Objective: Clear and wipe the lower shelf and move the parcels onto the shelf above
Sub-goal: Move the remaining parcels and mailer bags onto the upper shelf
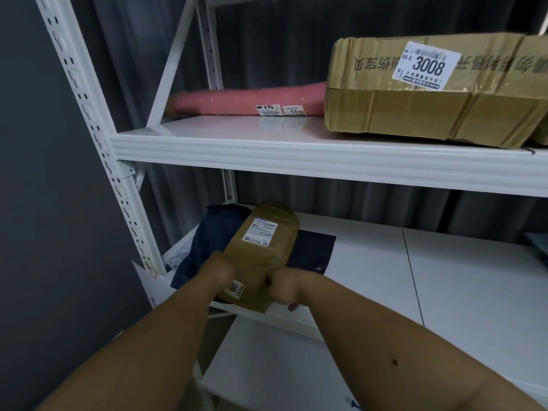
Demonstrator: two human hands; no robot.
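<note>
Two bare forearms reach in from the bottom, and both hands are on the parcel (262,253). The left hand (221,269) grips its near-left side, fingers curled round the edge and hidden behind the box. The right hand (286,289) clamps the near-right corner, knuckles bunched, one fingertip peeking out beneath. The parcel, a brown taped carton with a white label on top and a small tag on its near end, sits tilted at the left front of the lower shelf (444,277), its near end jutting over the shelf's front edge. Under it lies a dark blue bag (213,232), spread out to the left and behind, with a dark flat piece (314,252) showing just to the right. The rest of the lower shelf is white board with a seam running front to back. Up on the upper shelf (267,155), a big carton (430,93) marked 3008 rests at the right, overhanging the front lip slightly. Behind it to the left, a long pink roll (246,100) lies along the back with two small labels. White slotted post (98,137) at left, dark curtain behind.
</note>
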